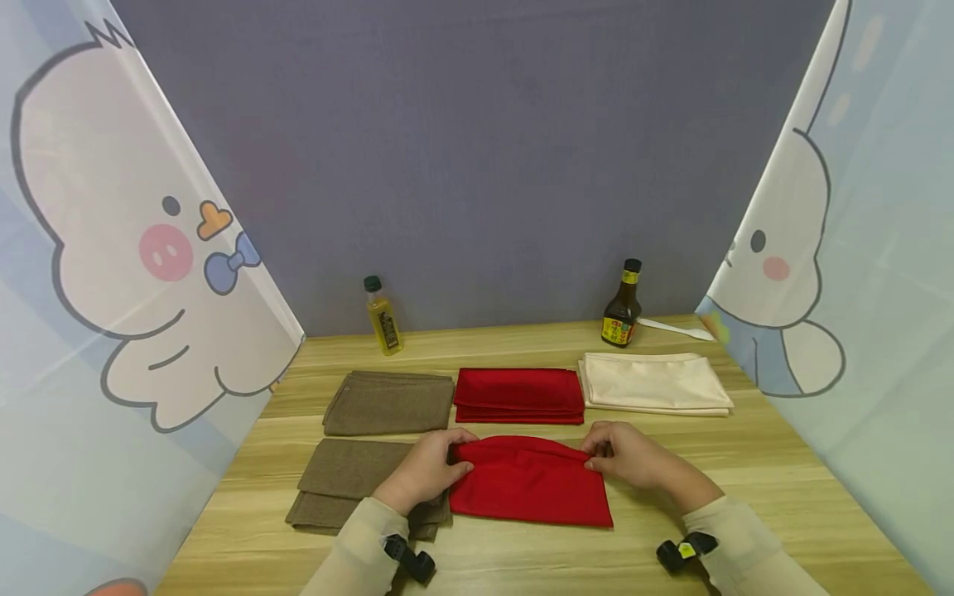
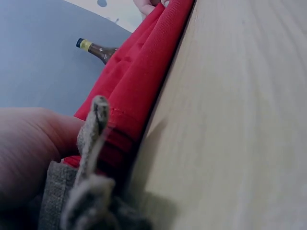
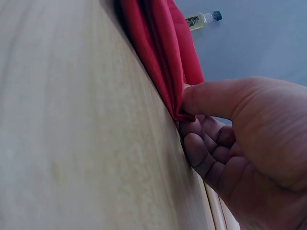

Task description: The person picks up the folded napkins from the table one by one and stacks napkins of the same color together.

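A folded red cloth napkin (image 1: 531,484) lies at the front middle of the table, its back edge bulging slightly upward between the two hands. My left hand (image 1: 426,470) grips its back left corner, with thumb and fingers around the edge. In the left wrist view, grey-brown cloth (image 2: 57,191) partly hides that grip. At the opposite corner, my right hand (image 1: 626,454) pinches the red napkin (image 3: 165,52) between thumb and fingers. A folded grey-brown napkin (image 1: 350,472) sits under and beside the left forearm.
Behind lie another folded grey-brown napkin (image 1: 391,404), a second red one (image 1: 519,396) and a cream one (image 1: 654,383). An oil bottle (image 1: 384,321), a dark sauce bottle (image 1: 623,308) and a white spoon (image 1: 674,329) are along the back. Printed curtains flank the table.
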Available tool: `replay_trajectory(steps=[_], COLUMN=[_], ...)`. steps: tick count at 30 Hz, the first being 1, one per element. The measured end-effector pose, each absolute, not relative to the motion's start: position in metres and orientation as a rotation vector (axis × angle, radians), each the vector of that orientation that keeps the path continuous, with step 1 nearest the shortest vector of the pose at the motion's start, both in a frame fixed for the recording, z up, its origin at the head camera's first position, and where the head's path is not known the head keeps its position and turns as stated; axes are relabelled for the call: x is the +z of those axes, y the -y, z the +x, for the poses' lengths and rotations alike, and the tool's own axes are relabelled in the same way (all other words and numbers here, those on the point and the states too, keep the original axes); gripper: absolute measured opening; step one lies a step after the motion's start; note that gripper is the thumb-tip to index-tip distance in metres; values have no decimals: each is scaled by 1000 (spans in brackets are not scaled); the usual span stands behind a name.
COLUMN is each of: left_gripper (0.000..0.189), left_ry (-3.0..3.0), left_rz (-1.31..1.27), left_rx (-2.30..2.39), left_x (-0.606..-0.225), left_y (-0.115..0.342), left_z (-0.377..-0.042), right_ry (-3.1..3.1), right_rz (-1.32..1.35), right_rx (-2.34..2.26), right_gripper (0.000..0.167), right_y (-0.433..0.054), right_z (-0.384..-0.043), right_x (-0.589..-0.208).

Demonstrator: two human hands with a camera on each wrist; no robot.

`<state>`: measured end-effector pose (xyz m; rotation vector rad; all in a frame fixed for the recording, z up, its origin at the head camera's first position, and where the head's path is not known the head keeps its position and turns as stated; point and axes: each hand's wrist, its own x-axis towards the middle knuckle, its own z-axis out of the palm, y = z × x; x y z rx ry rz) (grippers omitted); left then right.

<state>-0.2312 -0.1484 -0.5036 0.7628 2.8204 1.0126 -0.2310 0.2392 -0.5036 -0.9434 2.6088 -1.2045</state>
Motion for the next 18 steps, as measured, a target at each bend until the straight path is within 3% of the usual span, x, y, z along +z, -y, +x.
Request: replay_trajectory(steps=[18], left_gripper=[40], left_ry=[-2878], left_rz=[843], left_rx=[1054], left_x=[-501], left_y=[146], left_z=[-229], right_ry=[-2628], right_rz=[-849], right_rx=[-1248], right_gripper=[10], right_y=[-238], right_z=[-228], right_x=[-498])
